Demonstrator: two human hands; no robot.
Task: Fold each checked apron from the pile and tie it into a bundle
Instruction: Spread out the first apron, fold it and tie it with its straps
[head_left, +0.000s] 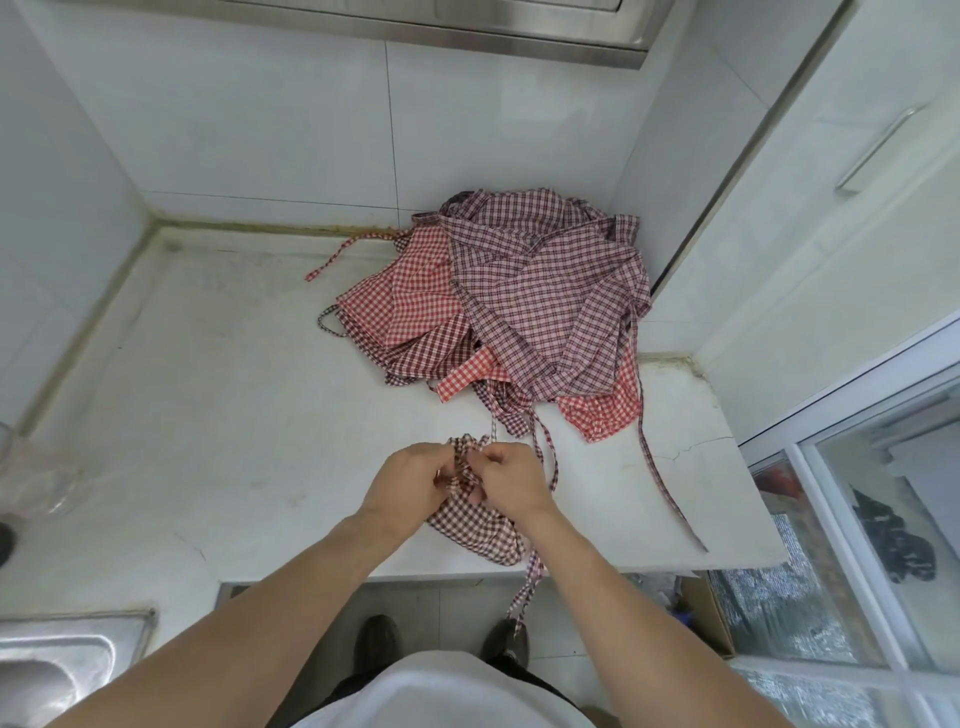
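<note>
Between both hands (410, 480), folded apron (475, 525), pinched.

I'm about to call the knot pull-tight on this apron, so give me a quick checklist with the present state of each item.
1. Both hands on the folded apron: ok, left hand and right hand pinch fabric at its top.
2. Bundle on the counter: ok, near the front edge.
3. Tie strap free: not ok, it hangs over the edge.
4. Clear of the pile: cannot tell, pile straps trail close.
5. Knot formed: cannot tell, fingers hide it.
</note>
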